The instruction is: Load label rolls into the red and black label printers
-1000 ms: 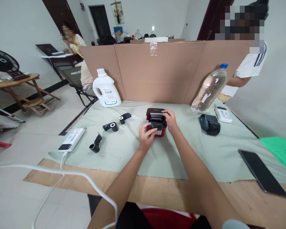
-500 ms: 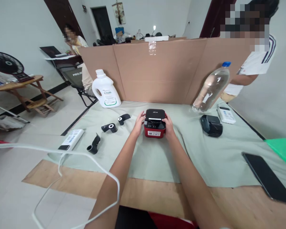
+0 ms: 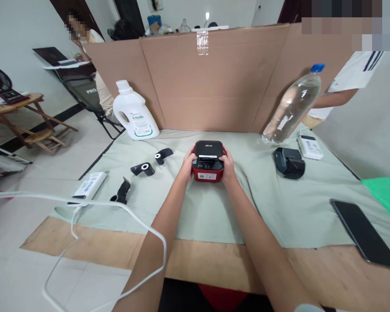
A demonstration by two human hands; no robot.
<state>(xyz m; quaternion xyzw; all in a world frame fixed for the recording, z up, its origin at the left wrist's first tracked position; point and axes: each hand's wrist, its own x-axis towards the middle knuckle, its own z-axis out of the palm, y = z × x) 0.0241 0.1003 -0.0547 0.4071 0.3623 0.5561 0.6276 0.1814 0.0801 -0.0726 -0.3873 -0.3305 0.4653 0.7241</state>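
A small red and black label printer [image 3: 207, 161] sits on the pale green cloth [image 3: 214, 203] in the middle of the table, its black lid down. My left hand [image 3: 186, 165] grips its left side and my right hand [image 3: 228, 166] grips its right side, thumbs toward the top. Three black label rolls [image 3: 143, 168] lie to the left of the printer.
A white detergent jug [image 3: 133, 112] and a leaning clear water bottle [image 3: 292, 106] stand before a cardboard screen [image 3: 221, 78]. A second black printer [image 3: 289, 162], a white device [image 3: 308, 146], a black phone [image 3: 364, 234], a white power bank [image 3: 87, 186] with cable. Two other people sit or stand behind.
One second ago the printer's lid was open with my hands at it; now the lid is down and both hands hold the printer's sides. The view has shifted closer.
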